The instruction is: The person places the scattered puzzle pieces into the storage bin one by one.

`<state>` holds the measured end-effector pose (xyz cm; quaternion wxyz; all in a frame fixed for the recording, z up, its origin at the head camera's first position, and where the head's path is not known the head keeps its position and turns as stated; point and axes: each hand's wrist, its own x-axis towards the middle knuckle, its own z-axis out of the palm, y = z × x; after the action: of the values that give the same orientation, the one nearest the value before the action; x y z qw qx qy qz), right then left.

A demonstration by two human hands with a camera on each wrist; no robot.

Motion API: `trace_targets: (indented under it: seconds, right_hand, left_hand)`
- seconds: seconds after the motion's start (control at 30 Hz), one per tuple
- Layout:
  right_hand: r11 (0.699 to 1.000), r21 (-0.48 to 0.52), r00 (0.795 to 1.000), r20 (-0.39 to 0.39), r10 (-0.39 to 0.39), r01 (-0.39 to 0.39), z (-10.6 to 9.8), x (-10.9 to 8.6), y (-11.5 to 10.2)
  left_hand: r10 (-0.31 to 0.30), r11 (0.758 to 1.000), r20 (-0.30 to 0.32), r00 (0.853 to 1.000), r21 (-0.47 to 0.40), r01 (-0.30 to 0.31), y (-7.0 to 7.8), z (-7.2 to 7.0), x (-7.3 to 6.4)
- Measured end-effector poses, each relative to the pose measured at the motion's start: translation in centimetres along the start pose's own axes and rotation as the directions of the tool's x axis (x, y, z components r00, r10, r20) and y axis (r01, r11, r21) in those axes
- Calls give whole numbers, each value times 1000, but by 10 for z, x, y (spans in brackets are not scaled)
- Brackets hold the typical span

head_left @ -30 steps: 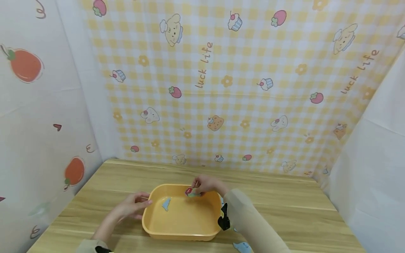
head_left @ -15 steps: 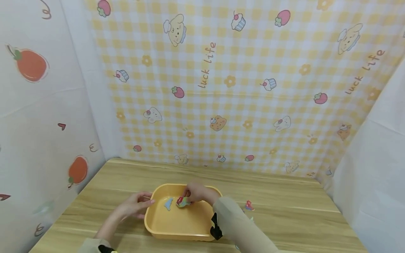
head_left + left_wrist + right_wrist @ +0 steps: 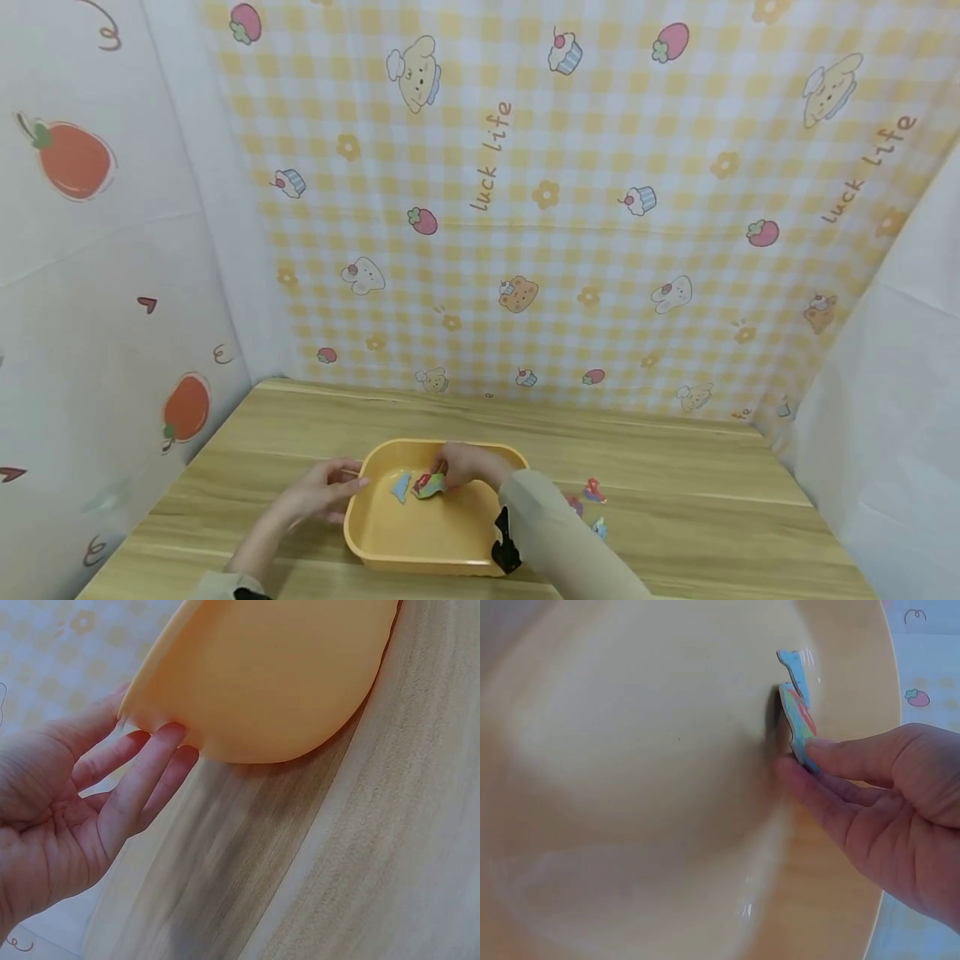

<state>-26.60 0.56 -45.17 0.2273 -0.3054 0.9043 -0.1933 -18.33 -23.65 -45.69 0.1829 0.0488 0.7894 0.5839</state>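
A yellow plastic tray point(image 3: 450, 533) stands on the wooden table. My left hand point(image 3: 318, 492) grips its left end, thumb at the rim and fingers against the outer wall in the left wrist view. Inside the tray, my right hand point(image 3: 467, 463) pinches a flat red, green and blue puzzle piece point(image 3: 796, 720) between thumb and fingers. That piece is tilted on edge, low over the tray's floor. Just left of it in the head view lies a light blue puzzle piece point(image 3: 401, 488), very near or touching it. My right forearm hides part of the tray's right end.
Several small coloured pieces point(image 3: 594, 490) lie on the table point(image 3: 690, 500) to the right of the tray, some partly behind my right sleeve point(image 3: 558, 529). A checked cloth point(image 3: 465, 250) hangs along the table's back edge, with white cloth at both sides.
My right hand has moved left and down inside the tray, bringing the red and green puzzle piece beside the light blue one. My left hand keeps its grip on the tray.
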Motion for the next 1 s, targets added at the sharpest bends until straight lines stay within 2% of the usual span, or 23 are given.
trace_targets:
  seconds: [0.07, 0.17, 0.2, 0.23, 0.33, 0.4, 0.47, 0.53, 0.6, 0.63, 0.67, 0.8, 1.0]
  right_hand:
    - [999, -44, 1000, 5, -7, 7, 0, 0, 1]
    - [993, -112, 999, -17, -30, 28, 8, 10, 16]
    - [991, -125, 998, -25, -56, 52, 16, 23, 32]
    - [992, -119, 998, -23, -52, 49, 15, 24, 35]
    - [982, -136, 989, -49, -137, 129, 42, 63, 90]
    - [981, -95, 983, -50, -174, 169, 46, 72, 108]
    - [991, -10, 989, -49, -137, 137, 32, 49, 91]
    - [990, 124, 998, -33, -62, 66, 10, 13, 62]
    - [974, 224, 999, -33, -21, 28, -10, -20, 38]
    - [959, 282, 999, -27, 28, -19, -19, -35, 27]
    - [946, 323, 999, -31, 43, -31, -27, -48, 20]
    - [939, 345, 996, -87, 31, 1, -46, -71, 23]
    - [927, 373, 982, -187, 26, 47, -58, -80, 53]
  left_hand:
    - [3, 1000, 1, 1000, -7, -3, 1, 1, 1]
    - [2, 1000, 4, 1000, -10, -2, 1, 2, 1]
    - [2, 1000, 4, 1000, -10, -2, 1, 2, 2]
    - [2, 1000, 6, 1000, -10, -2, 1, 3, 2]
    - [2, 1000, 5, 1000, -7, -2, 1, 4, 3]
    - [7, 1000, 11, 1000, -5, -7, 0, 5, 4]
    - [8, 1000, 12, 1000, -5, -8, -1, 6, 5]
    - [10, 1000, 17, 1000, -1, -10, -2, 6, 5]
    - [13, 1000, 19, 1000, 6, -13, -2, 5, 6]
    - [12, 1000, 18, 1000, 8, -12, -2, 5, 6]
    - [11, 1000, 20, 1000, 8, -11, -1, 5, 5]
    - [9, 1000, 28, 1000, 5, -9, 0, 2, 3]
    - [-9, 1000, 16, 1000, 22, 9, -3, -1, 4]
